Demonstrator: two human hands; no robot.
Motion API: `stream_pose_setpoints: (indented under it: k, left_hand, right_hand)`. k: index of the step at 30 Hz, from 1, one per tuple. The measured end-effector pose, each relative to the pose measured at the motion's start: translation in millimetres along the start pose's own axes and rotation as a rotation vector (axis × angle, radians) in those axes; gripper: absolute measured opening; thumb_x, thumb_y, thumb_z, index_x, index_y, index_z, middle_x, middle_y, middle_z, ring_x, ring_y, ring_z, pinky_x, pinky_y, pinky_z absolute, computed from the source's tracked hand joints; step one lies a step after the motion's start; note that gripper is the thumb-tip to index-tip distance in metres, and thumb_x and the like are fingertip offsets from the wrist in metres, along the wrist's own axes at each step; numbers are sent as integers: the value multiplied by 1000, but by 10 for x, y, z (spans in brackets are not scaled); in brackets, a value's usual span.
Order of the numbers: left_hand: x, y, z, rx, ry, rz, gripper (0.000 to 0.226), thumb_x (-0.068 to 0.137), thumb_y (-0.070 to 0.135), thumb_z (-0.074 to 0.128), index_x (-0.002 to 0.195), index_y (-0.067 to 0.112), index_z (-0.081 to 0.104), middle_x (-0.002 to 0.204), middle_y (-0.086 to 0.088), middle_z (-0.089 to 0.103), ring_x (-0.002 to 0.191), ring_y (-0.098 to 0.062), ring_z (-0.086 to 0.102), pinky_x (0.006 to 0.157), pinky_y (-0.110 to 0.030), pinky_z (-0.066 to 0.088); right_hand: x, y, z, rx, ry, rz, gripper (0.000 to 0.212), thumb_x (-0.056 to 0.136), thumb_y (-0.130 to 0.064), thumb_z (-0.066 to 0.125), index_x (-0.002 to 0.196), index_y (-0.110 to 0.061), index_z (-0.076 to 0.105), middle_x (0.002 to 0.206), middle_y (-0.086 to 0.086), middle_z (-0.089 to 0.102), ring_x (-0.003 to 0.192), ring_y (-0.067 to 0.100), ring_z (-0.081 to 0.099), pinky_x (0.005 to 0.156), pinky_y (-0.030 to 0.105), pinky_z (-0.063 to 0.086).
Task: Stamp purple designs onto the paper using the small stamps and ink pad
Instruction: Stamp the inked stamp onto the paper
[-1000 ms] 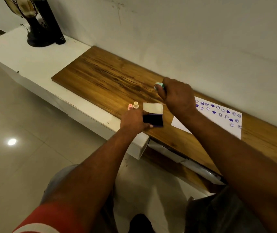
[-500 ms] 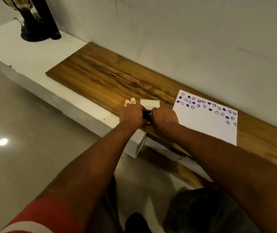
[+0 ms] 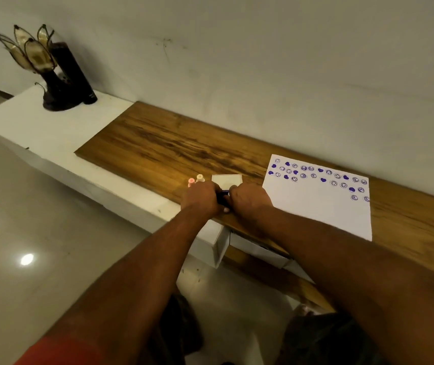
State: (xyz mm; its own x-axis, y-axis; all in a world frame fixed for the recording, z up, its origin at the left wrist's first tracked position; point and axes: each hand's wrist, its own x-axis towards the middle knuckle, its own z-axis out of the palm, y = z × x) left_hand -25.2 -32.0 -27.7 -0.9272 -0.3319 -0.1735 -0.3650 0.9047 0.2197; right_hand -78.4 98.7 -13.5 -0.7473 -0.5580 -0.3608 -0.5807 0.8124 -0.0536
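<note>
Both hands are bunched over the ink pad [image 3: 223, 196] at the near edge of the wooden surface [image 3: 158, 148]. Left hand [image 3: 201, 197] is curled on the pad's left side. Right hand [image 3: 250, 200] is closed beside it; whether a stamp is pinched cannot be told. The paper [image 3: 318, 209] lies just right of the right hand, the nearer one. Two spare stamps [image 3: 195, 179] stand behind the left hand.

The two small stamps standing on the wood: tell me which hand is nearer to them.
Left. The left hand sits just in front of the stamps; the right hand is farther right, beyond the ink pad.
</note>
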Motion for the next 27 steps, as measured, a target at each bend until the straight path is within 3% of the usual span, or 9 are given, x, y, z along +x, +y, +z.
stream_pose_setpoints:
  k: [6, 9, 12, 16, 19, 23, 27]
  left_hand:
    - [-11, 105, -100, 144, -23, -5, 61, 74, 57, 87, 123, 26, 72, 114, -4, 73, 109, -25, 66, 93, -38, 55]
    - [-52, 127, -99, 194, 28, 4, 63, 76, 60, 84, 129, 31, 68, 117, -2, 71, 110, -24, 65, 92, -38, 55]
    - [-96, 289, 8, 163, 179, 96, 65, 82, 63, 75, 139, 33, 61, 122, -3, 72, 112, -26, 65, 88, -38, 51]
    - [-39, 958, 237, 15, 243, 260, 71, 88, 75, 59, 146, 33, 54, 122, 1, 73, 110, -23, 68, 79, -35, 52]
    - [59, 1390, 409, -31, 258, 330, 78, 90, 79, 51, 151, 31, 50, 126, 3, 72, 111, -22, 67, 81, -37, 54]
    - [188, 1600, 677, -75, 161, 296, 91, 87, 86, 43, 157, 28, 41, 140, 0, 64, 120, -24, 63, 85, -40, 55]
    - [220, 1553, 924, -97, 162, 256, 101, 82, 93, 38, 158, 27, 39, 138, 0, 65, 119, -23, 63, 85, -39, 53]
  right_hand:
    - [51, 69, 10, 36, 25, -20, 41, 98, -48, 59, 122, -14, 65, 114, 10, 69, 96, 25, 66, 91, 34, 53]
    - [-34, 286, -27, 158, 278, -6, 48, 103, -54, 44, 103, -14, 70, 98, 9, 71, 83, 23, 64, 72, 32, 48]
    - [-175, 831, -29, 355, 476, 71, 54, 101, -59, 42, 81, -16, 67, 73, 7, 65, 72, 26, 64, 61, 33, 45]
    - [-293, 1668, 0, 363, 474, 163, 54, 101, -53, 47, 60, -18, 50, 57, 1, 48, 64, 26, 54, 56, 33, 34]
    - [-296, 2033, 47, 378, 481, 208, 56, 102, -51, 49, 55, -21, 44, 53, 0, 44, 57, 25, 47, 53, 33, 26]
    - [-219, 2198, 116, 350, 482, 249, 59, 102, -51, 49, 53, -19, 40, 50, 1, 42, 51, 16, 42, 48, 30, 21]
    - [-128, 2262, 206, 289, 467, 221, 60, 103, -51, 47, 53, -18, 42, 50, 2, 41, 50, 15, 42, 50, 32, 23]
